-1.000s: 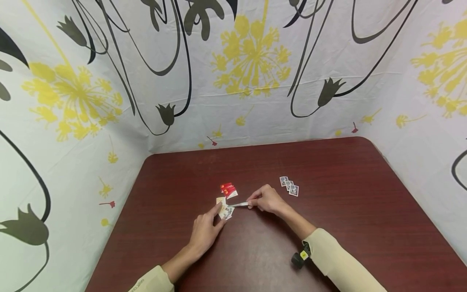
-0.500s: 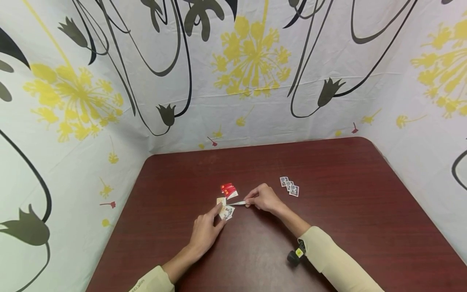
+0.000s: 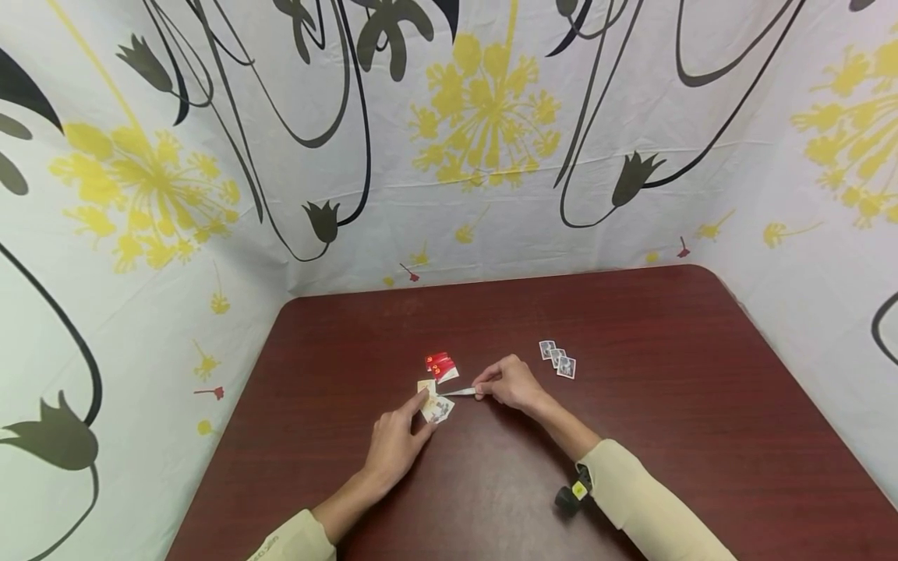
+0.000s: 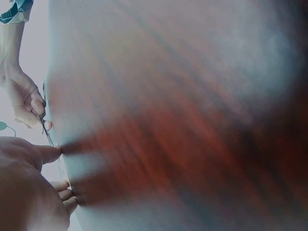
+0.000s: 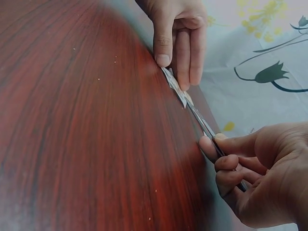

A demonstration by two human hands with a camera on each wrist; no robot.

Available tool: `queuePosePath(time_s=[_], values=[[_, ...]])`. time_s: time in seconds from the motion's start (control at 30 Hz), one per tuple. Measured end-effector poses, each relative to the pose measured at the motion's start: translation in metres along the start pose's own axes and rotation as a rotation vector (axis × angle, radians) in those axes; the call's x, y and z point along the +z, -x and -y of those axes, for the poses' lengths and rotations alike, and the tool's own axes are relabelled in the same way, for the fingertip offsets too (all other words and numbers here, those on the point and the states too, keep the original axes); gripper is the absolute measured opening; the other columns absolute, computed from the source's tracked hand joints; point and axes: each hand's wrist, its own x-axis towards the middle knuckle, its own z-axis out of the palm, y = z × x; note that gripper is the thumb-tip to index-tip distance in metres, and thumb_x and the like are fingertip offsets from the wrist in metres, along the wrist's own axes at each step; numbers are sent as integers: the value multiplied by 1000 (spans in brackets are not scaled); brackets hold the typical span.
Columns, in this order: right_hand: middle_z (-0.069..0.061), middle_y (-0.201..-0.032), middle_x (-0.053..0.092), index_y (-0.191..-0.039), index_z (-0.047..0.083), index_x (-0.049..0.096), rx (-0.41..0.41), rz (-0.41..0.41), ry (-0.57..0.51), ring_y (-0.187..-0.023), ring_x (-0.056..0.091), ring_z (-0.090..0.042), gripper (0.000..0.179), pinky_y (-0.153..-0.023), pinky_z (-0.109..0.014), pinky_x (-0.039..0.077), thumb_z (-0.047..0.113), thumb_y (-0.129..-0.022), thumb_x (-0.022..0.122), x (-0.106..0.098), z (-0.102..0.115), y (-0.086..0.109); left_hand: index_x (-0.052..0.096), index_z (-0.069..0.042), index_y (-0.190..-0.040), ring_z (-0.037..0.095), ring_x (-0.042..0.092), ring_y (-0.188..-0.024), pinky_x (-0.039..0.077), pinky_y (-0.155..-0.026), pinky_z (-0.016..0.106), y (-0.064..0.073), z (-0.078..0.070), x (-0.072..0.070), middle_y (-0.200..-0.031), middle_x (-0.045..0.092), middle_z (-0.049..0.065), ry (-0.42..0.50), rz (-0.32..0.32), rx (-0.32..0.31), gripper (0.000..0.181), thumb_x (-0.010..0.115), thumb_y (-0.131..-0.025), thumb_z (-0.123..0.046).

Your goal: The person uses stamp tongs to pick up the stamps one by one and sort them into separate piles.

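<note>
Several small pale stamps (image 3: 438, 410) lie overlapping on the dark red table, left of its middle. My left hand (image 3: 394, 446) rests over their left side, its fairly straight fingers and thumb pressing them down and hiding part of them. From the right, my right hand (image 3: 510, 383) pinches slim metal tweezers (image 3: 459, 392) whose tips reach the stamps' edge. In the right wrist view the tweezers (image 5: 204, 124) point at the stamps (image 5: 175, 88); whether the tips grip one, I cannot tell. The left wrist view shows both hands low at the table's surface, the stamps barely visible there.
Just behind the pale stamps lie red stamps (image 3: 440, 366). A separate overlapping group of grey stamps (image 3: 557, 359) lies beyond my right hand. White patterned cloth (image 3: 491, 234) hangs behind and beside the table (image 3: 337, 351).
My right hand with the tweezers shifts slightly left, then slightly back right. The lower pale stamps' visible pattern changes a little under the tweezer tips. My left hand stays in place.
</note>
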Motion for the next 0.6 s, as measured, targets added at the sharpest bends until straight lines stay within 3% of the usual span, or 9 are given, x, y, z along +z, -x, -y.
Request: queuePosePath(time_s=[0.23, 0.6], values=[[-8, -72, 76, -93, 2, 84, 28, -28, -27, -48, 50, -5, 5, -48, -20, 39, 3, -91, 80, -5, -1, 7, 71, -10, -139, 36, 76, -103, 59, -81, 56, 0, 1, 1, -123, 77, 11, -9, -3, 10, 56, 90, -87, -19], [-9, -73, 77, -90, 3, 84, 55, -126, -70, -48, 51, -7, 4, -47, -20, 37, 2, -92, 81, -2, -6, 16, 71, -12, -140, 33, 77, -94, 58, -75, 52, 0, 0, 0, -119, 78, 11, -10, -4, 18, 57, 90, -87, -18]])
